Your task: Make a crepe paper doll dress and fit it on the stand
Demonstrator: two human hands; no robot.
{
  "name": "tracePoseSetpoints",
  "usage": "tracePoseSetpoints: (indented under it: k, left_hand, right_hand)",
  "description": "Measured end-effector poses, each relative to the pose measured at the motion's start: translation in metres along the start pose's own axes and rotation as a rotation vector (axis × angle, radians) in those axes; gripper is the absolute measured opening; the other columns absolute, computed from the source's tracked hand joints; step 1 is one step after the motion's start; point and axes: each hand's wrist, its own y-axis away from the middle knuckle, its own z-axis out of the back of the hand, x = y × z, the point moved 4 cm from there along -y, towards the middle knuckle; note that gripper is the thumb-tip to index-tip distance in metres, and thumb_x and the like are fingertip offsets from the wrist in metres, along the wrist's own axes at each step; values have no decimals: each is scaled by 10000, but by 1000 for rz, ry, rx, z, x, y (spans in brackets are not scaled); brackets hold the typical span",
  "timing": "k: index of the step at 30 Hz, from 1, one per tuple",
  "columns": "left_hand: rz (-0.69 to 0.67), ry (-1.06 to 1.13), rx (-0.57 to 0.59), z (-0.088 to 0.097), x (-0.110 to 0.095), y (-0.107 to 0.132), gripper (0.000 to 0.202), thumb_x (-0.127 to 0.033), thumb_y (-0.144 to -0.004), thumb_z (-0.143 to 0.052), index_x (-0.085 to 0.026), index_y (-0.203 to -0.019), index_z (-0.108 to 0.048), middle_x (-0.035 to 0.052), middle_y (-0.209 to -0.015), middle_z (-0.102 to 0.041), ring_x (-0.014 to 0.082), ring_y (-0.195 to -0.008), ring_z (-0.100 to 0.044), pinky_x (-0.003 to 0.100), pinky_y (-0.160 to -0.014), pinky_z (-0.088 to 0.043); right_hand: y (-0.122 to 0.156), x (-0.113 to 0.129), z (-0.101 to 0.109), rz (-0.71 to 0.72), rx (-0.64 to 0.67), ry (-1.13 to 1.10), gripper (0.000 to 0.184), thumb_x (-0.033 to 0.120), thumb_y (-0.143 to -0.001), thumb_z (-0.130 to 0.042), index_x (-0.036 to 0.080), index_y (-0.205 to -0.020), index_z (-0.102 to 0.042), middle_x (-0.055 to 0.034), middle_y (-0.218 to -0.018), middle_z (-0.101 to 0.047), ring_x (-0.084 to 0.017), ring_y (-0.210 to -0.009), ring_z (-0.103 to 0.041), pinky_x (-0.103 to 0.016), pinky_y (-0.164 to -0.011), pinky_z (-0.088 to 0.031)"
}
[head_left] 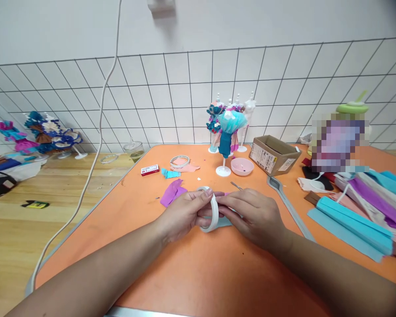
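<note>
**Q:** What is the state of the grip?

**A:** The left hand [185, 213] is closed on the tape roll [213, 215], with one digit over its top. The roll stands on edge near the middle of the orange table [198, 273]. The right hand [251, 215] touches the roll's other side. Its fingertips are hidden there, so whether it is pinching cannot be told.

**Q:** What about the containers?

**A:** The pink bowl [242, 166] sits beyond the hands, and its inside is hard to make out. The open cardboard box [273, 155] is to its right, and its wall hides the contents. The glass jar [134, 150] at the table's far left holds some yellowish liquid.

**Q:** Is anything obscured?

**A:** A blurred patch [339, 143] covers the body under a green lid [352, 108]. The frame edge cuts off both forearms.
</note>
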Motion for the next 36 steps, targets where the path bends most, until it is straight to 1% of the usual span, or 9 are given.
tracePoseSetpoints:
  k: [4, 12, 18, 21, 26, 29, 32, 34, 36]
  left_hand:
    - [-5, 28, -43, -1, 2, -1, 444, -484, -830, -585, -132, -1092, -653, 107, -858, -704, 146, -741, -649, 212, -597, -495]
    - [-11, -7, -64, 1, 5, -2, 435, -455, -826, -606, -164, -1146, -648, -1, -645, -600, 55, -538, -499, 182, -569, -449]
    - [7, 25, -25, -1, 13, -7, 453, -480, -840, -573, -151, -1143, -643, 63, -766, -660, 106, -639, -589, 215, -597, -457]
    - [12, -47, -24, 0, 15, -9, 436, -497, -838, -561, -125, -1034, -677, 103, -844, -680, 165, -759, -629, 267, -679, -471]
    - [-71, -293, -134, 6, 6, -8, 347, -473, -801, -615, -137, -744, -680, 28, -742, -643, 119, -711, -550, 231, -667, -405]
    - [-91, -384, -175, 6, -4, -4, 349, -492, -802, -598, -160, -822, -705, -1, -676, -608, 92, -609, -482, 218, -554, -342]
    - [-107, -409, -199, 8, -11, -1, 373, -500, -810, -580, -180, -958, -701, 22, -744, -652, 122, -679, -550, 226, -573, -383]
    - [-153, -414, -248, 16, -16, -2, 359, -492, -806, -590, -166, -901, -707, 58, -867, -687, 147, -786, -596, 243, -656, -439]
    - [-195, -399, -288, 27, -22, -4, 352, -483, -789, -618, -143, -793, -707, 91, -1027, -680, 160, -862, -609, 258, -732, -467]
  right_hand:
    - [0, 2, 3, 108, -100, -27, 236, 129, -842, -579, 221, -1038, -673, -7, -909, -741, -129, -803, -664, -249, -732, -491]
    - [2, 2, 3, 185, -135, 102, 167, 149, -789, -675, 204, -946, -681, 23, -811, -740, -112, -706, -665, -228, -656, -467]
    - [1, 4, 0, 253, -127, 263, 36, 193, -814, -641, 208, -808, -672, 31, -704, -710, -92, -610, -610, -242, -588, -390]
    - [2, 0, -2, 211, -127, 307, 78, 229, -827, -617, 206, -764, -657, 31, -663, -682, -88, -563, -565, -258, -553, -349]
    - [0, -3, 1, 206, -141, 344, 77, 196, -830, -600, 198, -766, -642, 29, -678, -681, -90, -578, -545, -263, -553, -335]
    - [-1, 5, 1, 347, -116, 393, 80, 173, -838, -598, 192, -780, -650, 31, -683, -690, -97, -604, -548, -267, -576, -348]
    - [-1, 9, 2, 436, -104, 407, 113, 133, -848, -573, 196, -842, -667, 25, -760, -717, -106, -666, -581, -270, -595, -357]
    - [-2, 3, 5, 375, -85, 372, 157, 145, -864, -549, 207, -939, -671, 12, -841, -729, -110, -716, -605, -264, -605, -367]
    - [-5, -19, 9, 152, -17, 372, 205, 211, -888, -515, 219, -1030, -662, -13, -901, -724, -126, -767, -619, -262, -612, -375]
